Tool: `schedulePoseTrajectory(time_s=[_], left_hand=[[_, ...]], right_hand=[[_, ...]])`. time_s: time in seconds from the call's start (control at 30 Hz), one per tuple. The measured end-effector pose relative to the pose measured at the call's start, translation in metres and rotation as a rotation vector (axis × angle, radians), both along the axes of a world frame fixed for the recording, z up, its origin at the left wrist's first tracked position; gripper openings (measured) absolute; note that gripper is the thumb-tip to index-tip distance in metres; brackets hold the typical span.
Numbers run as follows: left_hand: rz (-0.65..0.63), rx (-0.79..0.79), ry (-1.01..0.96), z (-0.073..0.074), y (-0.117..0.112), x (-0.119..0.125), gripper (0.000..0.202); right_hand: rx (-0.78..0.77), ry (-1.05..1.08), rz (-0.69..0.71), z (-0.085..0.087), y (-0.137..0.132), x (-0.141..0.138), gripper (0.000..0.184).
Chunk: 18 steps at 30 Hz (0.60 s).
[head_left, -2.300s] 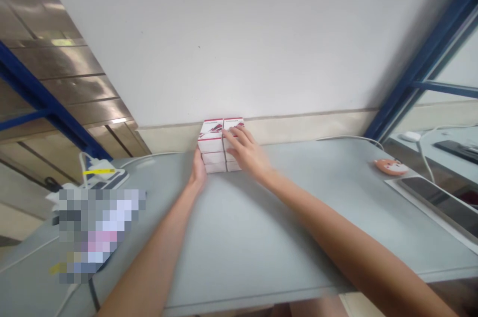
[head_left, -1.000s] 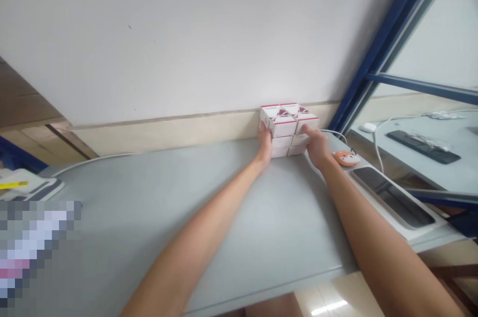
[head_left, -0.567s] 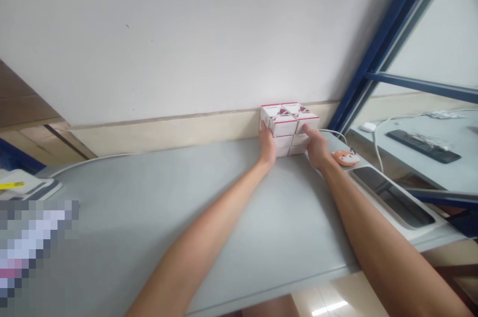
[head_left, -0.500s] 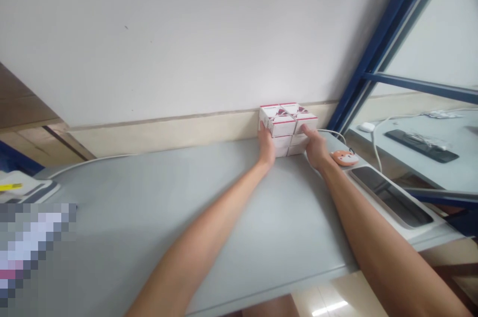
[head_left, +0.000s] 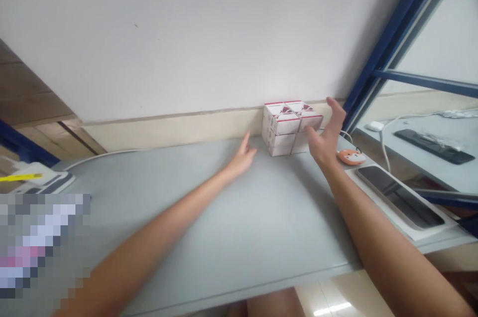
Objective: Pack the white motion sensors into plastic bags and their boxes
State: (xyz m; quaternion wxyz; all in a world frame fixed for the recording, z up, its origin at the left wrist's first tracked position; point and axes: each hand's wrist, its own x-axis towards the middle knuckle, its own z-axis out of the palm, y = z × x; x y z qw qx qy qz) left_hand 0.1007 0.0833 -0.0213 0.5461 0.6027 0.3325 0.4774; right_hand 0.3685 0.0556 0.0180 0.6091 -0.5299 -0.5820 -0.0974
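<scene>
Several small white boxes with red edges (head_left: 286,130) stand stacked two high, in two columns side by side, on the grey table (head_left: 209,217) close to the wall. My left hand (head_left: 242,156) is off to the left of the stack, apart from it, with fingers stretched and nothing held. At the stack's right front, my right hand (head_left: 326,135) is raised with thumb and fingers spread. It covers part of the right-hand boxes; whether the thumb touches them I cannot tell.
An orange and white mouse (head_left: 351,156) lies right of my right hand, near a white tray with a dark panel (head_left: 401,197). A blue-framed glass partition (head_left: 421,82) borders the right side. At left are a white device (head_left: 48,177) and a white cable (head_left: 100,155).
Both hands have let go of the box stack. My left hand has moved away to the left, and my right hand has opened and lifted at the right side. The stack stays by the wall.
</scene>
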Motion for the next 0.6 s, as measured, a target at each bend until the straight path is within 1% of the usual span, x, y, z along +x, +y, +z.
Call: schedulePoseTrajectory(time_s=[0.03,0.07,0.1,0.13,0.2,0.3,0.4,0.6], left_hand=[[0.034,-0.037,0.015,-0.002,-0.007,-0.021,0.066],[0.067,-0.066,0.021,-0.004,-0.015,-0.040,0.065],[0.099,-0.085,0.018,-0.005,-0.022,-0.056,0.061],[0.127,-0.093,0.011,-0.006,-0.029,-0.069,0.056],[0.161,-0.095,0.011,-0.007,-0.041,-0.085,0.047],[0.141,-0.076,0.054,-0.007,-0.052,-0.088,0.032],[0.092,-0.027,0.143,-0.006,-0.059,-0.083,0.019],[0.012,0.136,0.322,0.001,-0.073,-0.080,0.022]], right_hand=[[0.006,-0.129,-0.046,0.005,-0.006,-0.009,0.083],[-0.020,-0.248,-0.052,0.011,-0.012,-0.019,0.078],[-0.063,-0.358,-0.037,0.015,-0.017,-0.029,0.077],[-0.097,-0.441,-0.024,0.019,-0.021,-0.039,0.078],[-0.135,-0.525,-0.009,0.022,-0.026,-0.057,0.079],[-0.179,-0.530,-0.005,0.016,-0.026,-0.069,0.075],[-0.203,-0.506,-0.013,0.010,-0.023,-0.070,0.065],[-0.134,-0.487,-0.059,0.011,-0.022,-0.064,0.044]])
